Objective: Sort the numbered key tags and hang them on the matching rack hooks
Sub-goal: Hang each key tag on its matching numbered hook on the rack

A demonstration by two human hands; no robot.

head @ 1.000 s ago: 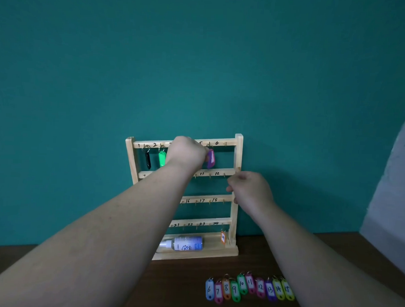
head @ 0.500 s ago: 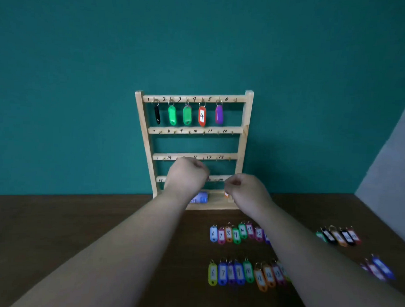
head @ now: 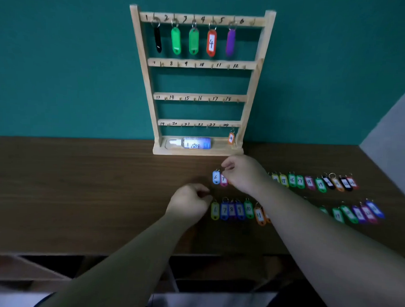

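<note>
Mid-frame, the right hand (head: 242, 175) is hovering, fingers narrowly curled, at the blue tag (head: 216, 176), likely bound for hook six (head: 254, 22). The left hand (head: 190, 203) is resting curled below it. I cannot tell whether either is holding anything.

Middle tags hidden behind right forearm (head: 298, 216), far-right tags (head: 360, 214) blurred

One rack (head: 260, 75) has four rails. Six tags hang on it: one black tag (head: 157, 40), two green tags (head: 175, 42), one orange tag marked 4 (head: 211, 44), one purple tag (head: 230, 43) and one small orange tag (head: 231, 138). One bottle (head: 196, 142) lies on its base. Two rows of tags, the far row (head: 292, 180) and the near row (head: 231, 210), lie on the surface (head: 81, 183); an arm hides part of both, so no total. Two hands: left hand (head: 188, 204), right hand (head: 244, 174).
</note>
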